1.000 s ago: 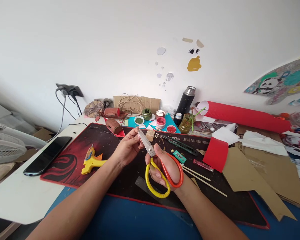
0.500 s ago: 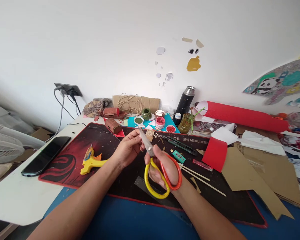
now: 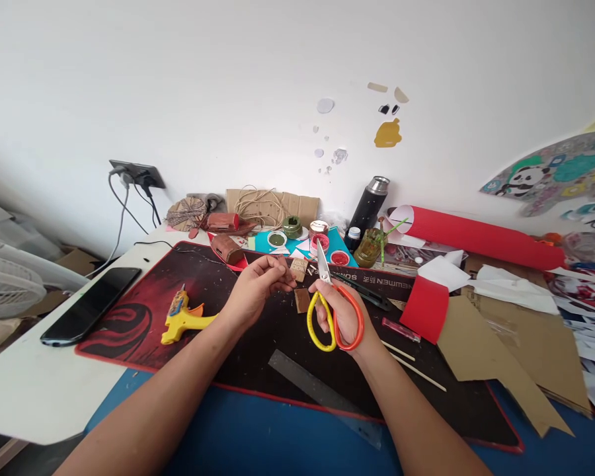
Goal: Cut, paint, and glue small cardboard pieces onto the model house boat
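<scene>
Scissors [image 3: 323, 270] with one yellow and one orange-red handle loop are in my right hand [image 3: 344, 311], blades pointing up and away from me. The blades look nearly closed. To their left, my left hand [image 3: 258, 284] is pinched at the fingertips; a reddish-brown bit shows there, too small to make out. A small brown cardboard piece [image 3: 302, 301] lies on the dark desk mat [image 3: 238, 357] between my hands. Just beyond it is a tan printed cardboard scrap [image 3: 298, 267]. A clear ruler [image 3: 322, 393] lies nearer to me.
A yellow glue gun [image 3: 183, 320] and a phone [image 3: 92, 305] lie at left. Behind stand paint pots [image 3: 292, 227], a black flask [image 3: 369, 203] and a brush jar [image 3: 370, 248]. At right are wooden sticks [image 3: 421, 373], red paper [image 3: 425, 307] and cardboard sheets [image 3: 476, 340].
The scissors have moved right, away from my left hand, and now point more upright. My left hand has shifted slightly right. The brown piece and more of the ruler have come into view.
</scene>
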